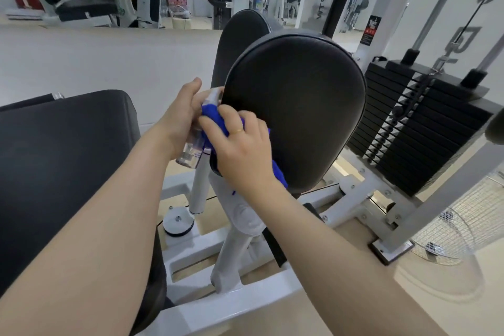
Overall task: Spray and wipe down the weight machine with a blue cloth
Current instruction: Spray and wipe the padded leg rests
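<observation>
A large black padded cushion (297,106) of the white-framed weight machine (237,226) stands upright in the middle. My right hand (242,144) grips a blue cloth (215,117) against the cushion's left edge; a tail of the cloth hangs below my wrist. My left hand (180,117) holds a clear spray bottle (193,147) just left of the cushion, its white nozzle up near the cloth. A second black pad (234,43) stands behind the cushion.
A black seat pad (62,161) fills the left. The black weight stack (414,123) with its guide rods stands to the right. A wire fan guard (452,224) lies on the wooden floor at right. A mirror at the back reflects a person and other machines.
</observation>
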Available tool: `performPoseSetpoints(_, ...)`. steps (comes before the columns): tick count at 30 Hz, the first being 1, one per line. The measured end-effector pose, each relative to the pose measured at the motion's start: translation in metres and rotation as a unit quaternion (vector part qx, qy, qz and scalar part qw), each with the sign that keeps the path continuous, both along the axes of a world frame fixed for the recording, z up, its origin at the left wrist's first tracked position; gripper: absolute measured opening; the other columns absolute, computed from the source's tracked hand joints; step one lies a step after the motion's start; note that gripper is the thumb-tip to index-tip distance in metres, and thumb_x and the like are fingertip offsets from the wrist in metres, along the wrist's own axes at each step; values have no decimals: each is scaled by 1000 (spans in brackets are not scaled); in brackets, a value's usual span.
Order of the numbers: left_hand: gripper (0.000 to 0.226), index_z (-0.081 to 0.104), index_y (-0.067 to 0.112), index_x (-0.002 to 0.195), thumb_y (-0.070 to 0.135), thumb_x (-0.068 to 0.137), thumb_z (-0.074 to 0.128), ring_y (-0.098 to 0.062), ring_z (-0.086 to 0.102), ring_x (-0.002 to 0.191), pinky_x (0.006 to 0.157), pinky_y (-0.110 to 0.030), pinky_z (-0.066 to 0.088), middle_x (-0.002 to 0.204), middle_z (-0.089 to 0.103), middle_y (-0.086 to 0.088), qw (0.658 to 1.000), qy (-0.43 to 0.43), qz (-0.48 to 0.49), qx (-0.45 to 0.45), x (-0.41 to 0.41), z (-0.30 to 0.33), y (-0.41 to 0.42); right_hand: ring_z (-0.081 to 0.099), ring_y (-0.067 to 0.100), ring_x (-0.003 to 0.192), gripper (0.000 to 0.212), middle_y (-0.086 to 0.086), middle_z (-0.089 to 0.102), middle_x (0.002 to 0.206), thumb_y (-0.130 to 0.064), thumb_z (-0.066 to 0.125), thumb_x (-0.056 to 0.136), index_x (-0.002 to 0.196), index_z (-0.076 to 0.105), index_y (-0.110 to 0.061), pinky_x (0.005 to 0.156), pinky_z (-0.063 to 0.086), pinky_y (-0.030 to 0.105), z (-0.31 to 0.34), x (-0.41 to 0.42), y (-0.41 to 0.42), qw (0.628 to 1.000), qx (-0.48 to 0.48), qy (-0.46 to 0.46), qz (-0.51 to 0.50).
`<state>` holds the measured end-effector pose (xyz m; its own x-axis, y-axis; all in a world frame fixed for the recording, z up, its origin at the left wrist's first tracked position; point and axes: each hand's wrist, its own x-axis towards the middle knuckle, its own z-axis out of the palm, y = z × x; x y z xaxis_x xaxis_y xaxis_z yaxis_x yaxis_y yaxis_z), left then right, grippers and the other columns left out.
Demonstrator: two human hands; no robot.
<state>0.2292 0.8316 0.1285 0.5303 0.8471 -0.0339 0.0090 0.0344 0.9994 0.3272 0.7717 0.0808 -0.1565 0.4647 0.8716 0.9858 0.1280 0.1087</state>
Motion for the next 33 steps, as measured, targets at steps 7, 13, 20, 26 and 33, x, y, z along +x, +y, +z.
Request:
performPoseSetpoints(7,48,61,34,75,58,93,25,-18,44,42,55,-29,42,75,57,-12,999,48,-6,16,7,1,4,54,29,82,32,4,43,116,-5,56,80,107,52,-22,70,36,33,25,83,-33,988,120,32,-91)
performPoseSetpoints(13,58,53,13,70,61,91,28,-16,51,40,61,-30,44,42,52,-5,992,119,20,49,6,-5,12,52,29,74,19,8,45,111,-6,48,86,95,58,-18,62,38,36,-39,67,-29,995,11,-104,-3)
performPoseSetpoints(20,53,49,15,102,64,87,36,-15,53,44,51,-25,46,55,58,-9,981,185,8,61,11,-14,10,53,27,82,28,8,56,111,-3,45,84,97,63,-20,72,37,37,-15,101,-61,945,-130,-300,28)
performPoseSetpoints(26,38,61,16,87,50,87,45,-16,37,39,51,-28,43,40,35,-4,975,207,-55,65,23,-13,-13,53,27,80,37,5,55,108,-4,33,89,92,65,-22,69,37,36,42,89,-94,983,-52,-175,-20)
performPoseSetpoints(33,48,50,9,65,46,94,41,-11,48,47,60,-36,46,53,51,0,968,179,-1,177,37,47,-57,49,24,90,28,4,43,113,-10,53,76,101,53,-21,78,42,30,105,98,-137,958,-230,46,167)
